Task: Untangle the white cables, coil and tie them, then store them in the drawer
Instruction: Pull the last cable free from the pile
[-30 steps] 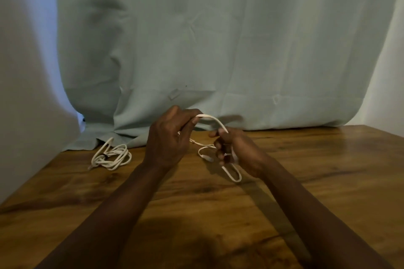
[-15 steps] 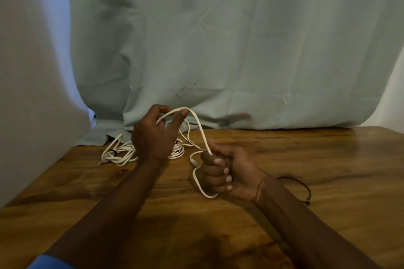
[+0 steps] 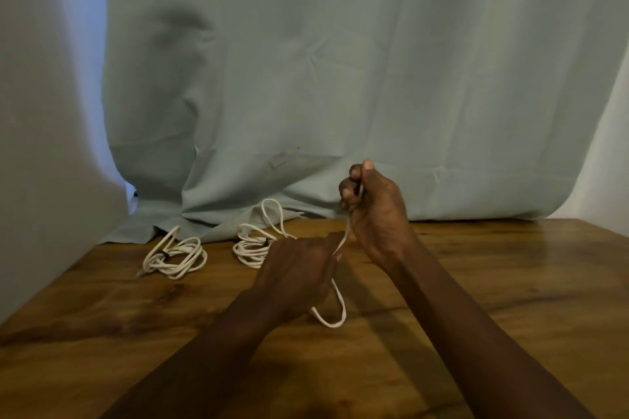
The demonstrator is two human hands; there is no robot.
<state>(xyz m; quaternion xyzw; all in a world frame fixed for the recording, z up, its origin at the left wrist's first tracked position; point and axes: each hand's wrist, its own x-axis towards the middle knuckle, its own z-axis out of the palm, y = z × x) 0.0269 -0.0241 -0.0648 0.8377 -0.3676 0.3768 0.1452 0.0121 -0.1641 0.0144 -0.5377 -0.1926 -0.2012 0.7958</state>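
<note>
- A small cable bundle (image 3: 177, 257) lies on the worktop (image 3: 102, 333), well left of the left hand (image 3: 297, 270).
- A loose cable pile (image 3: 252, 250) lies just left of that hand.
- The left hand holds a white cable loop (image 3: 337, 316).
- The right hand (image 3: 376, 214), just right of it, grips the same cable.

The cable (image 3: 335, 313) I'm working is plain white, no markings. The left bundle (image 3: 177, 257) and the middle bundle (image 3: 252, 248) are the same white. My worktop (image 3: 510, 282) is warm brown wood, streaked with darker grain. The backdrop cloth (image 3: 374, 78) is plain pale grey-green; the wall (image 3: 609, 163) at right is white.
</note>
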